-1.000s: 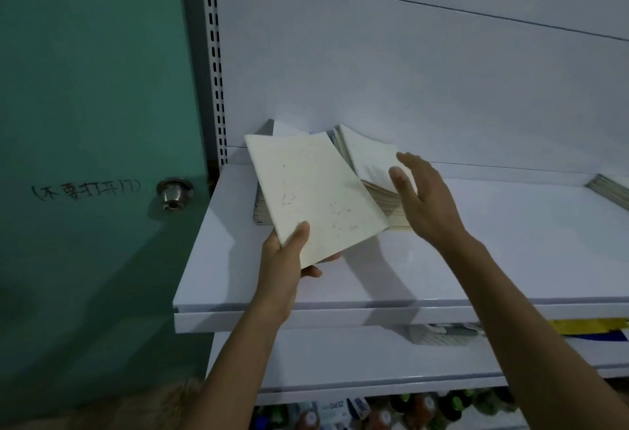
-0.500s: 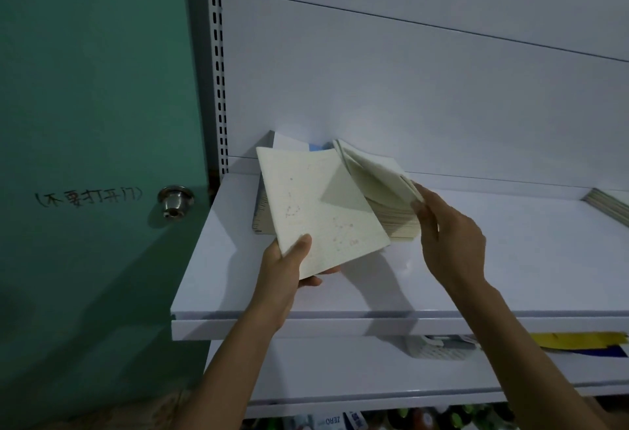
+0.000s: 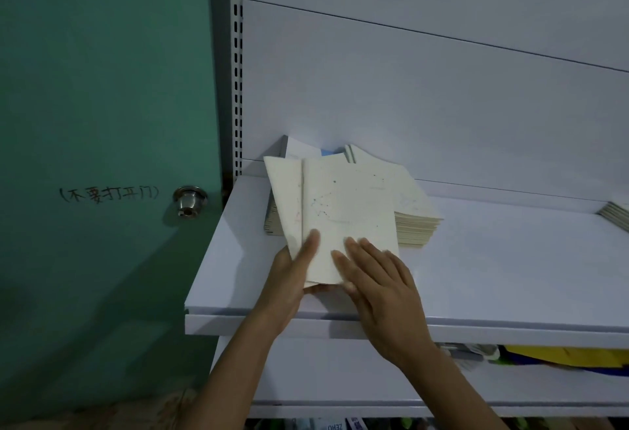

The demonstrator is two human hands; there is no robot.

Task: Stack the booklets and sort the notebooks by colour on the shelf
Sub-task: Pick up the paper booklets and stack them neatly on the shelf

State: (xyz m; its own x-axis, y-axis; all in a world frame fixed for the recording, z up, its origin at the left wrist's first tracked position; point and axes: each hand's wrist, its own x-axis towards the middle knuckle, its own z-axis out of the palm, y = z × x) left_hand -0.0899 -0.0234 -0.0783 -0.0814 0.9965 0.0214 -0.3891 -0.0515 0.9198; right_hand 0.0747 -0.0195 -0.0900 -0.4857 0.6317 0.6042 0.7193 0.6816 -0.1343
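Now my left hand (image 3: 289,280) grips two cream booklets (image 3: 347,205) by their near edge, thumb on top and fingers curled beneath. My right hand (image 3: 381,280) lies flat on the upper one, fingers straight and slightly spread. The pair is fanned out above the white shelf (image 3: 510,259), its far ends overlapping the stack (image 3: 417,225) at the shelf's back left.

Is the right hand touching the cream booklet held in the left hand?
Touching. Head view: right hand fingers lie flat on the cream booklet cover.
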